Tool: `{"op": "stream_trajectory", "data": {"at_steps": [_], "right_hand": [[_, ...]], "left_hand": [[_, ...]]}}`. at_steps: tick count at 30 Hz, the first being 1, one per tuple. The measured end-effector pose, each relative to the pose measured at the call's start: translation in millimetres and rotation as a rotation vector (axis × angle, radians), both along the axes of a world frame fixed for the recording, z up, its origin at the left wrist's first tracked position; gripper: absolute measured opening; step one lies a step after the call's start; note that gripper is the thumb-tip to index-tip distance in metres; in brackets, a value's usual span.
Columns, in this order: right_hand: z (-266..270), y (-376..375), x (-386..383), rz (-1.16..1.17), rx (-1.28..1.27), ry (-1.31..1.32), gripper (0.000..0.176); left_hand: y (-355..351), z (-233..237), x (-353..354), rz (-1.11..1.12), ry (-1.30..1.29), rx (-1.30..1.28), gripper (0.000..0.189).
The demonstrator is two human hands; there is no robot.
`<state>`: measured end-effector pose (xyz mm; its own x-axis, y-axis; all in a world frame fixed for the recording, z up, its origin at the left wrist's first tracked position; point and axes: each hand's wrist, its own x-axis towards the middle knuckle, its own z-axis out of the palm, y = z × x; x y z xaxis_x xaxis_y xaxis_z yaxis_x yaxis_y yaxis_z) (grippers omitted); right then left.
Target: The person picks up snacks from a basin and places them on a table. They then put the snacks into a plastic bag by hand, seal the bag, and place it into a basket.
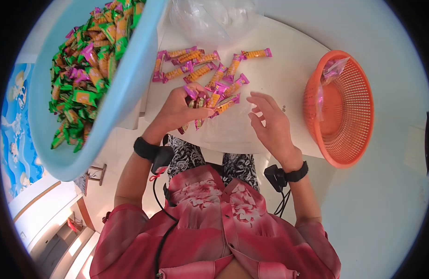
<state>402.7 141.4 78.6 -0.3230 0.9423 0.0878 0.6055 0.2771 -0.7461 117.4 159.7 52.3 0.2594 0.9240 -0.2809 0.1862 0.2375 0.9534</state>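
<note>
My left hand (179, 110) is closed around several small wrapped snack bars (200, 103) with purple ends, above the near part of the white table (289, 60). Just past it lie more yellow-and-purple snack bars (196, 72), loosely scattered, some overlapping. To the right, my right hand (274, 124) hovers with its fingers apart and bent a little; nothing shows in it. A thin clear plastic sheet or bag (228, 132), hard to make out, seems to lie on the table between my hands. Black bands with small devices circle both wrists.
A large blue basin (144, 60) at the left holds many green and purple wrapped snacks (91, 83). An orange mesh basket (342, 146) with some plastic packaging (334, 69) inside stands at the table's right edge. Clear plastic bags (209, 21) lie at the back.
</note>
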Motion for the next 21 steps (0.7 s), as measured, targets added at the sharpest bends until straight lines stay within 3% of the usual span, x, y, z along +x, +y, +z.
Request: {"op": "stream_trajectory", "data": {"at_steps": [5,7,10,13,14,18,21], "right_hand": [[-8.2,-1.2,-12.7,0.152,0.245,-0.184,0.046],[-24.7,-1.5,-12.7,0.174,0.388,-0.169,0.039],[-27.5,-17.5,-8.3,0.137,0.397,-0.136,0.027],[-38.6,-16.1,-7.4,0.172,0.493,-0.255,0.022],[-41.2,-14.8,-9.4,0.161,0.528,-0.290,0.020],[-73.1,-12.5,-12.4,0.089,0.505,-0.238,0.020],[-82.2,-15.0,-11.9,0.005,0.459,-0.188,0.022]], "left_hand": [[-7.9,-5.4,-3.7,-0.085,-0.050,0.133,0.038],[-14.4,-10.7,-3.2,-0.064,-0.025,0.225,0.040],[-28.8,-21.9,1.7,0.054,-0.074,0.209,0.036],[-17.8,-46.4,-3.2,0.048,-0.106,0.197,0.036],[-13.8,-51.0,-3.6,0.021,-0.062,0.299,0.035],[-2.5,-65.5,-3.8,0.056,-0.006,0.259,0.035],[3.8,-66.3,-6.1,0.088,0.091,0.396,0.038]]}}
